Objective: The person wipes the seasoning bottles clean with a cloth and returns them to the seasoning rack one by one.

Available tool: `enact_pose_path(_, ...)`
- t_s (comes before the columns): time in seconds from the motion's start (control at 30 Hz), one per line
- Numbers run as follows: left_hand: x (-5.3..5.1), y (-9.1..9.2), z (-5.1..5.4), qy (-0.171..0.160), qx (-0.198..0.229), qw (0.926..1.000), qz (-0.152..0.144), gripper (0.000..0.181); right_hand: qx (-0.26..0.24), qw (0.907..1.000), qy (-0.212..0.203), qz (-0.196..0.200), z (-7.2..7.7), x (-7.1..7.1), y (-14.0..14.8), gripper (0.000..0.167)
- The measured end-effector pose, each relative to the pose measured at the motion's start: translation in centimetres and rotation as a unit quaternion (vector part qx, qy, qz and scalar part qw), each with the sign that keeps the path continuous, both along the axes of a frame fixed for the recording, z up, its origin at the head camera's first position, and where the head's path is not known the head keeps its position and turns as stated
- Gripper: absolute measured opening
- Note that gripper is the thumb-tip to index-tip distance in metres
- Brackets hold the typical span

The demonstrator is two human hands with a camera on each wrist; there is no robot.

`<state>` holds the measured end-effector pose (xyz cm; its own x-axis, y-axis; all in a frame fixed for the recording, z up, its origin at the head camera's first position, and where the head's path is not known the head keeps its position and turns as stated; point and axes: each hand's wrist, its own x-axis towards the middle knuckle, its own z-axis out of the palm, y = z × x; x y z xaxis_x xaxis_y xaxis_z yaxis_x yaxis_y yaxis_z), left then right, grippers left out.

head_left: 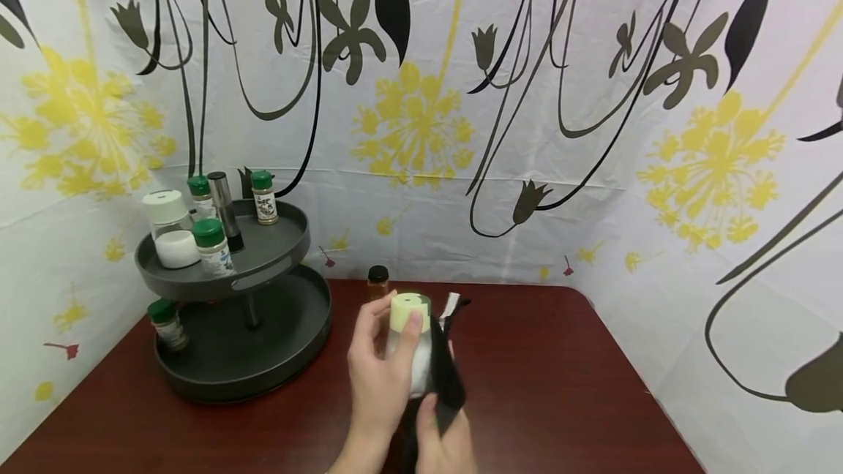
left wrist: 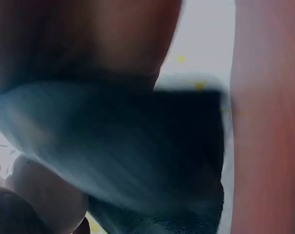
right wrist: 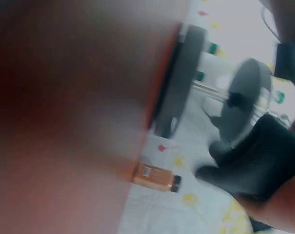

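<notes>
In the head view, my left hand (head_left: 378, 375) grips a clear jar with a pale yellow-green lid (head_left: 404, 307) and white contents. The jar is upright above the table, its thumb side facing me. My right hand (head_left: 450, 445) holds a black cloth (head_left: 448, 379) against the jar's right side, with the thumb on the cloth. A small white tag (head_left: 451, 304) stands up by the cloth's top end. Dark cloth (left wrist: 137, 141) fills much of the left wrist view, blurred. Folds of the same cloth (right wrist: 266, 161) appear at right in the right wrist view.
A two-tier dark grey turntable (head_left: 250, 388) stands on the table's left. Its upper tier bears green-capped spice jars (head_left: 216, 253), a pale-lidded jar (head_left: 176, 240) and a metal cylinder (head_left: 224, 207). Another spice jar (head_left: 169, 329) sits below. Behind my hands is a black-capped bottle (head_left: 378, 284).
</notes>
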<state>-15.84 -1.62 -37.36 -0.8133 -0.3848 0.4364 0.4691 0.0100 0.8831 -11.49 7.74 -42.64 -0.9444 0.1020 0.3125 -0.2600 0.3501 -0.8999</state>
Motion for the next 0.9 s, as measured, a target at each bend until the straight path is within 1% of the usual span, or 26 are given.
enact_pose_path(0.03, 0.1, 0.2, -0.1, -0.006, -0.002, 1.0, -0.006, 0.029, -0.024, 0.999, -0.036, 0.007, 0.8, -0.2, 0.4, 0.057)
enact_pose_path(0.07, 0.2, 0.5, -0.2, -0.011, -0.006, 0.9998, -0.012, 0.028, -0.052, 0.9968, -0.056, 0.022, 1.6, -0.5, 0.9, 0.058)
enact_pose_path(0.1, 0.3, 0.8, -0.4, -0.019, -0.009, 0.9996, -0.018, 0.027, -0.073, 0.9944, -0.068, 0.036, 2.6, -0.8, 1.4, 0.06)
enact_pose_path(0.17, 0.7, 1.5, -0.8, -0.03, -0.019, 0.999, -0.029, 0.026, -0.102, 0.9921, -0.052, 0.052, 4.5, -1.2, 1.7, 0.061)
enact_pose_path(0.2, 0.8, 1.8, -1.0, -0.035, -0.021, 0.9986, -0.033, 0.025, -0.108, 0.9921, -0.032, 0.056, 5.2, -1.3, 1.7, 0.059)
enact_pose_path(0.27, 1.0, 2.1, -1.2, -0.029, -0.022, 0.9988, -0.031, 0.024, -0.091, 0.9943, 0.029, 0.047, 5.8, -1.1, 1.2, 0.054)
enact_pose_path(0.3, 1.0, 2.2, -1.2, -0.022, -0.018, 0.9992, -0.028, 0.023, -0.068, 0.9939, 0.077, 0.041, 5.8, -1.0, 0.9, 0.055)
enact_pose_path(0.33, 0.9, 2.1, -1.2, -0.011, -0.013, 0.9995, -0.025, 0.023, -0.042, 0.9911, 0.122, 0.032, 5.5, -0.9, 0.6, 0.059)
enact_pose_path(0.37, 0.8, 2.0, -1.1, -0.003, -0.007, 0.9997, -0.021, 0.023, -0.005, 0.9843, 0.175, 0.024, 5.0, -0.8, 0.3, 0.063)
enact_pose_path(0.4, 0.6, 1.7, -0.9, 0.006, 0.0, 0.9999, -0.016, 0.023, 0.037, 0.9738, 0.224, 0.01, 4.3, -0.7, 0.1, 0.065)
enact_pose_path(0.43, 0.5, 1.4, -0.7, 0.014, 0.007, 0.9998, -0.012, 0.024, 0.083, 0.9623, 0.259, -0.006, 3.6, -0.6, -0.1, 0.068)
enact_pose_path(0.47, 0.3, 1.1, -0.5, 0.018, 0.015, 0.9997, -0.01, 0.024, 0.122, 0.9485, 0.292, -0.015, 2.8, -0.6, -0.2, 0.068)
enact_pose_path(0.5, 0.2, 0.7, -0.2, 0.016, 0.023, 0.9996, -0.009, 0.026, 0.149, 0.9372, 0.315, -0.014, 2.1, -0.6, -0.2, 0.068)
enact_pose_path(0.53, 0.1, 0.4, 0.0, 0.012, 0.028, 0.9995, -0.007, 0.028, 0.166, 0.9355, 0.312, -0.011, 1.6, -0.5, -0.2, 0.069)
enact_pose_path(0.57, 0.0, 0.1, 0.2, 0.004, 0.035, 0.9993, -0.008, 0.029, 0.168, 0.9403, 0.296, -0.006, 1.3, -0.4, -0.2, 0.069)
enact_pose_path(0.6, 0.0, -0.1, 0.4, 0.0, 0.041, 0.9991, -0.01, 0.03, 0.157, 0.9507, 0.267, 0.008, 1.2, -0.3, -0.1, 0.067)
enact_pose_path(0.63, 0.0, -0.2, 0.6, -0.005, 0.049, 0.9987, -0.016, 0.031, 0.132, 0.9644, 0.227, 0.027, 1.4, -0.3, 0.0, 0.066)
enact_pose_path(0.67, 0.0, -0.2, 0.8, -0.011, 0.05, 0.9985, -0.019, 0.031, 0.094, 0.9761, 0.189, 0.052, 1.9, -0.4, 0.2, 0.064)
enact_pose_path(0.7, 0.0, -0.2, 0.9, -0.018, 0.05, 0.9983, -0.024, 0.031, 0.052, 0.9853, 0.147, 0.068, 2.5, -0.5, 0.4, 0.062)
enact_pose_path(0.73, 0.1, 0.0, 1.0, -0.024, 0.05, 0.998, -0.03, 0.031, 0.012, 0.9909, 0.106, 0.082, 3.3, -0.6, 0.6, 0.061)
enact_pose_path(0.77, 0.2, 0.2, 1.0, -0.03, 0.049, 0.9976, -0.038, 0.031, -0.022, 0.9926, 0.074, 0.093, 4.1, -0.9, 0.8, 0.059)
enact_pose_path(0.83, 0.4, 0.7, 0.8, -0.039, 0.042, 0.9971, -0.05, 0.031, -0.058, 0.9914, 0.045, 0.108, 5.7, -1.3, 1.1, 0.057)
enact_pose_path(0.9, 0.7, 1.2, 0.5, -0.046, 0.036, 0.9964, -0.061, 0.031, -0.072, 0.9898, 0.052, 0.112, 6.9, -1.5, 1.3, 0.057)
